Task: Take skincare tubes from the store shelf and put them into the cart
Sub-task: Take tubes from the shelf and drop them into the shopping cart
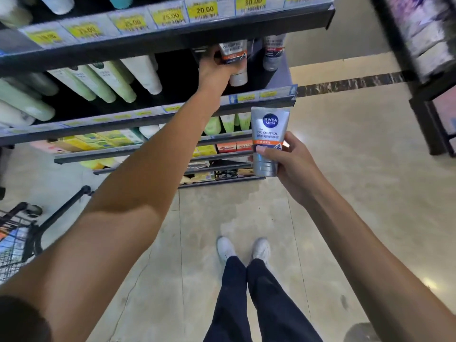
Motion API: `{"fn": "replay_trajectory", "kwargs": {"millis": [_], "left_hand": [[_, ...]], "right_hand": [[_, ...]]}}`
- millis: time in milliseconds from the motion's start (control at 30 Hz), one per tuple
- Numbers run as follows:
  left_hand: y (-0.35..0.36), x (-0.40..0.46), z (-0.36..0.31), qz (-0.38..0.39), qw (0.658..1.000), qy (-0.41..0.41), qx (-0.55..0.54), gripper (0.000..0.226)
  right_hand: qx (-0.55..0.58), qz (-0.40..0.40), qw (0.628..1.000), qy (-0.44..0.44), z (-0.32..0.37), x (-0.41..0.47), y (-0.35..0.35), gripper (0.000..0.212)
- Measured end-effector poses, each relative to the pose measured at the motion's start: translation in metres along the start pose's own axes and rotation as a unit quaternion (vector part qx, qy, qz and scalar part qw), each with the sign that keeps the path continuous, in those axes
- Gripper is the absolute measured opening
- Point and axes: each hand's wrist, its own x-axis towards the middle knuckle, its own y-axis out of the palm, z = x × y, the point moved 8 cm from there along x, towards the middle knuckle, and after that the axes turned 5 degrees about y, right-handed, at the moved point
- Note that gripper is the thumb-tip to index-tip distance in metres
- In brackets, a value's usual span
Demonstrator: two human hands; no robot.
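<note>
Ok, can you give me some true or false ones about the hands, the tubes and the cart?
1. The right hand holds a silver tube. True.
2. The left hand hangs empty by the person's side. False: it reaches up to the shelf, its grip around another tube.
3. The cart stands at the left edge of the view. True.
4. The silver tube is already in the cart. False: it is in the right hand, in front of the shelves.
5. The nearest price tag above the left hand reads 20.00. True.
</note>
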Motion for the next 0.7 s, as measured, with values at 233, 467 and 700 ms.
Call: {"fn": "replay_trajectory", "kwargs": {"millis": [233, 467, 700], "left_hand": [[0.016, 0.033, 0.025, 0.022, 0.993, -0.003, 0.112, 0.065], [0.026, 0.054, 0.019, 0.017, 0.978, 0.037, 0.206, 0.072], [0.029, 0.065, 0.024, 0.018, 0.977, 0.043, 0.209, 0.071]], "right_hand": [[-0.006, 0.004, 1.000, 0.007, -0.014, -0.002, -0.003, 0.053], [-0.003, -0.001, 1.000, 0.006, -0.028, -0.004, -0.011, 0.055], [0.004, -0.001, 1.000, 0.023, -0.048, -0.007, -0.017, 0.059]]}}
